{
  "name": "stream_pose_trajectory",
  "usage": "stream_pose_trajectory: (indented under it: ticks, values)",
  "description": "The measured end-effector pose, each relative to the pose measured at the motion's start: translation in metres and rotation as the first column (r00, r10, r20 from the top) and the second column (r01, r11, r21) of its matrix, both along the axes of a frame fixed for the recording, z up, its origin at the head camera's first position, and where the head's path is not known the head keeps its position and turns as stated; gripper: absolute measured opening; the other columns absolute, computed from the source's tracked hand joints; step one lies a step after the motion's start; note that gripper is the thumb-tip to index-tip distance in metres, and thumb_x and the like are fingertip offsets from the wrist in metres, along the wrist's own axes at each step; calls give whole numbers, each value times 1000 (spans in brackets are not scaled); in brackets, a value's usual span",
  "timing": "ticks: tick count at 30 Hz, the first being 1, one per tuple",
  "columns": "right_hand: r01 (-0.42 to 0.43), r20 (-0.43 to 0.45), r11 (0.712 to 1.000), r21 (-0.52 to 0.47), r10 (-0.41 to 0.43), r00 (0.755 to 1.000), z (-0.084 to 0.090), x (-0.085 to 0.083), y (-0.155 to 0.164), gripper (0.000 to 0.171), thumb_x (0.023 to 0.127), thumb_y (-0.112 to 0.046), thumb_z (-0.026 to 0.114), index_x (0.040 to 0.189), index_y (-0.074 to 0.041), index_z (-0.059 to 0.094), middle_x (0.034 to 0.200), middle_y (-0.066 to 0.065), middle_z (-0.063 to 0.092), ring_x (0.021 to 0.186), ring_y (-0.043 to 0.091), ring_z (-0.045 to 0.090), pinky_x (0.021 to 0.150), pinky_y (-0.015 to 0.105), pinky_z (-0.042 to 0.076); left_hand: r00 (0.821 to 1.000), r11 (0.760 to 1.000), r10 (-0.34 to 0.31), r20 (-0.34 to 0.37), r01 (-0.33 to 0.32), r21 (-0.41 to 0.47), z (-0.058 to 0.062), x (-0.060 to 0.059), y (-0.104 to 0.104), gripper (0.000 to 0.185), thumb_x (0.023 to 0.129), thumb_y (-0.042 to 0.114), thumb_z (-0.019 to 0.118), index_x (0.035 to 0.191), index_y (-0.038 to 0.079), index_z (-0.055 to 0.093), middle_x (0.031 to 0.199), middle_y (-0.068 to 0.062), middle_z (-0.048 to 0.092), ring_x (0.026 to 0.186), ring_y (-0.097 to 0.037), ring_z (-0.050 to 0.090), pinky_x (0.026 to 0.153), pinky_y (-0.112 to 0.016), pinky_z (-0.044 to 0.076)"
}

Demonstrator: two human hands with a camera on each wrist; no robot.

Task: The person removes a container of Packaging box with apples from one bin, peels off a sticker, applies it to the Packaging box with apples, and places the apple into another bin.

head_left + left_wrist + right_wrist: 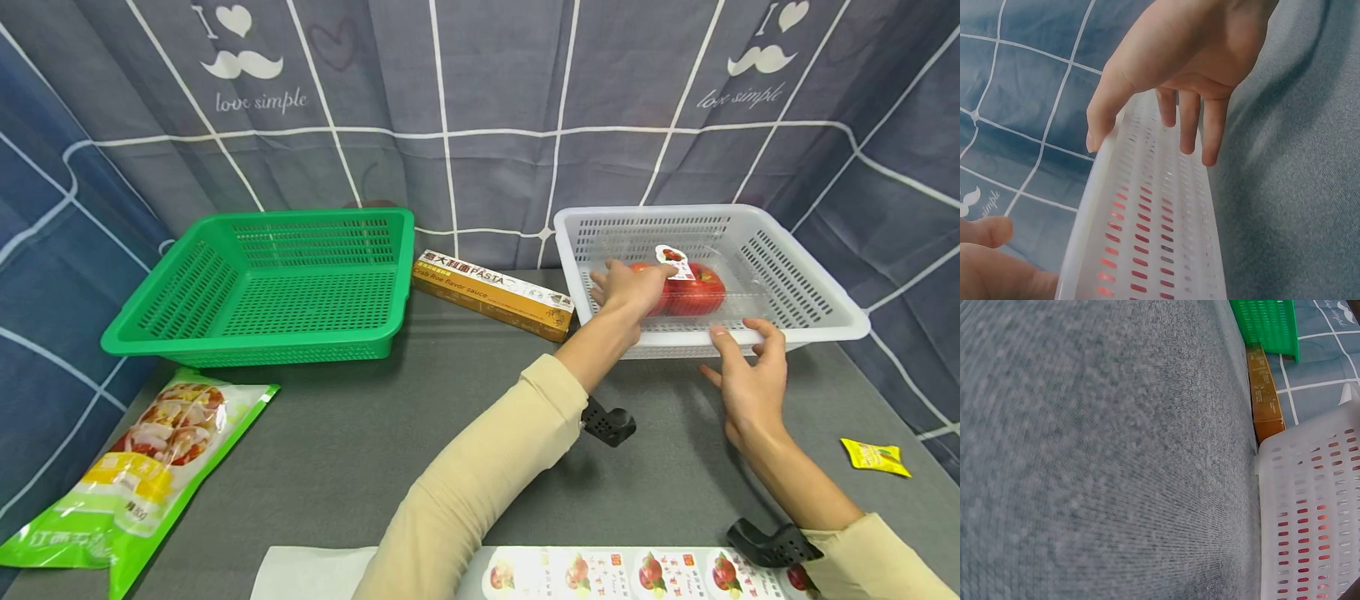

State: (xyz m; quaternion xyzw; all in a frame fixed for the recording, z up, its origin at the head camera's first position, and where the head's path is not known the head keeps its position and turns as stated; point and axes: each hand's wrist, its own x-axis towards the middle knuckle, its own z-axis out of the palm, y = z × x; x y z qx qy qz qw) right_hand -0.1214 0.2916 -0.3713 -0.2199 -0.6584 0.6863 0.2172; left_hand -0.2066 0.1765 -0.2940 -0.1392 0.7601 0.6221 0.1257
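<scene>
The person's left hand reaches over the near wall of the white perforated plastic basket and rests on the clear, labelled plastic pack of red tomatoes lying on the basket floor; whether its fingers actually curl around the pack cannot be told. The right hand hovers with spread, relaxed fingers at the front rim, holding nothing. A loose hold on slick film could let the pack slip, and the light basket could slide on the grey cloth-covered table if nudged.
</scene>
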Motion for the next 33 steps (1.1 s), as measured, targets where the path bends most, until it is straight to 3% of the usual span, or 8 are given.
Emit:
stream_pose_trajectory:
  ticks: [10, 17, 19, 22, 25, 27, 29, 33]
  values:
    - [-6, 19, 999, 31, 6, 1000, 0, -2, -2, 42, 97, -23, 62, 132, -22, 38, 119, -2, 17, 101, 10, 49, 70, 20, 55, 998, 997, -59, -21, 58, -55, 4, 4, -5, 93, 82, 38, 77, 157, 21, 26, 164, -6, 12, 149, -24, 10, 118, -43, 13]
    - [-6, 28, 1000, 21, 5, 1000, -1, -3, -4, 50, 97, -23, 62, 140, -20, 36, 119, -2, 16, 101, 10, 46, 69, 20, 56, 986, 993, -109, -130, 101, -62, 7, 20, -20, 90, 82, 34, 77, 156, 17, 30, 163, -6, 14, 148, -24, 14, 116, -38, 21]
    - [-3, 31, 1000, 15, 3, 1000, -1, -3, -5, 53, 97, -22, 62, 142, -18, 35, 119, -2, 16, 101, 10, 47, 69, 20, 56, 974, 991, -132, -182, 127, -39, 7, 26, -27, 86, 83, 32, 77, 155, 15, 33, 160, -5, 21, 144, -22, 24, 112, -34, 29]
    - [-19, 49, 1000, -18, 20, 999, 2, -3, -5, 60, 97, -23, 62, 148, -19, 30, 131, 3, 15, 111, 16, 48, 71, 22, 56, 945, 982, -183, -272, 188, -10, 7, 36, -41, 80, 84, 28, 76, 152, 13, 37, 149, -3, 37, 127, -15, 44, 101, -27, 40]
    - [-52, 73, 994, -96, 59, 996, 8, -1, -5, 70, 98, -25, 61, 155, -27, 21, 149, 12, 5, 129, 27, 38, 78, 26, 55, 887, 964, -249, -390, 265, -13, 5, 46, -60, 71, 85, 22, 74, 148, 10, 45, 135, -2, 47, 107, -10, 53, 91, -23, 45]
    - [-72, 73, 986, -151, 84, 994, 12, 3, -8, 75, 99, -25, 59, 158, -32, 13, 154, 14, 1, 134, 30, 31, 82, 28, 54, 843, 948, -295, -450, 317, -27, 4, 52, -75, 65, 86, 20, 73, 145, 9, 48, 136, -3, 50, 110, -9, 53, 94, -24, 44]
    - [-73, 60, 978, -197, 86, 994, 15, 9, -14, 76, 101, -21, 57, 158, -34, 9, 151, 15, 11, 130, 28, 35, 83, 30, 55, 808, 932, -339, -482, 359, -55, 4, 58, -91, 64, 87, 20, 72, 145, 8, 47, 143, -4, 47, 114, -12, 53, 98, -27, 43]
    - [-83, 33, 973, -214, 92, 995, 21, 30, -30, 70, 103, -16, 50, 158, -30, 8, 133, 5, 28, 116, 20, 45, 80, 29, 57, 772, 905, -401, -494, 418, -82, 2, 66, -124, 69, 90, 19, 69, 151, 6, 38, 153, -5, 38, 130, -15, 44, 105, -34, 40]
